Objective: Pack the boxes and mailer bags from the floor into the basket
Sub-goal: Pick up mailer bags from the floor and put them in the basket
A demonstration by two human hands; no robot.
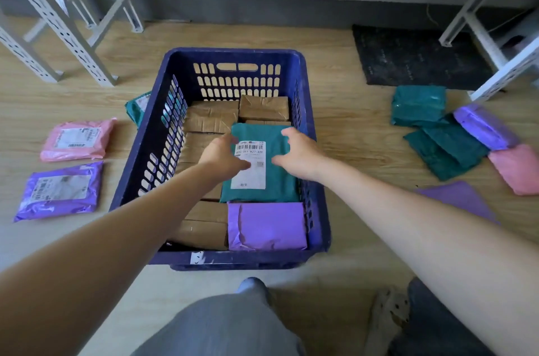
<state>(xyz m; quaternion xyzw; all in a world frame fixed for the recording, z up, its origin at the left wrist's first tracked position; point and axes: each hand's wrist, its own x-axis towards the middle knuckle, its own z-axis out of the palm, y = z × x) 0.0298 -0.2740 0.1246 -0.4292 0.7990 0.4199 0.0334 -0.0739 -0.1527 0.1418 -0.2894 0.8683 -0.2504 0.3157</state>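
A dark blue slotted basket (233, 53) stands on the wooden floor in front of me. Several taped cardboard boxes (264, 108) line its bottom. On top of them lies a green mailer bag (280, 183) with a white barcode label, and a purple mailer bag (267, 226) sits at the near right corner. My left hand (221, 157) grips the green bag's left edge, partly covering the label. My right hand (300, 154) curls over its upper right edge, close to the basket's right wall.
On the floor to the left lie a pink mailer (77, 140), a purple mailer (59, 191) and a green one (137, 108) behind the basket. A pile of green mailers (446, 148), purple mailers (484, 126) and a pink mailer (516, 167) lies to the right. White rack legs (58, 20) and a black mat (414, 55) stand beyond.
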